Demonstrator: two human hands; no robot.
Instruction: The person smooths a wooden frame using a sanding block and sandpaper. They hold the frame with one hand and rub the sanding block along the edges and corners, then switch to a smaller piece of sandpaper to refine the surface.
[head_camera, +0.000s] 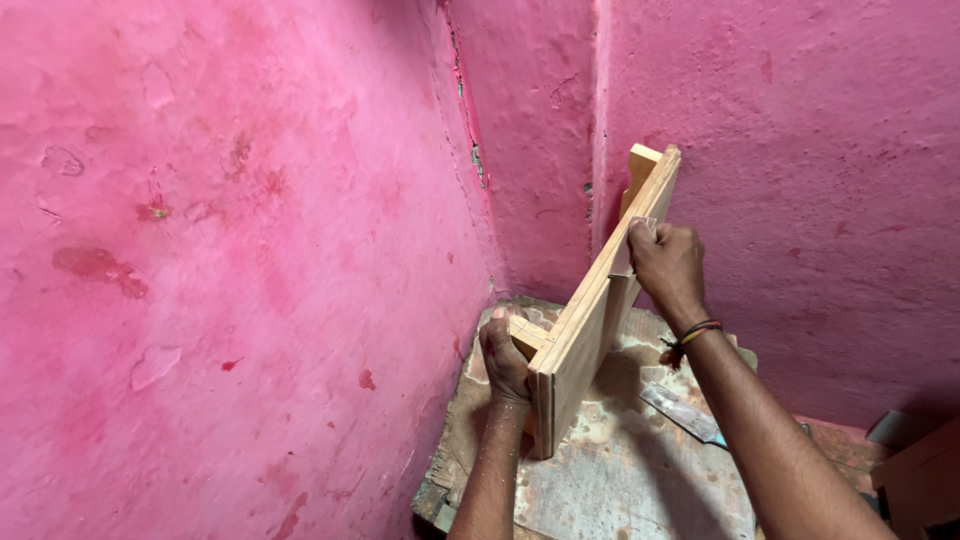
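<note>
Wooden frame (590, 315) stands on edge on table (640, 470), long axis running away toward pink wall corner. Left hand (505, 360) grips near end; right hand (665, 262) presses sandpaper (622, 262) (small pale scrap) against upper edge.

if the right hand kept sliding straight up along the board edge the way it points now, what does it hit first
Probably nothing on the board itself: the right hand grips a small pale pad on the edge of the tilted wooden panel, and the edge above it looks free. Past the top end comes the pink wall, though depth is unclear.
</note>
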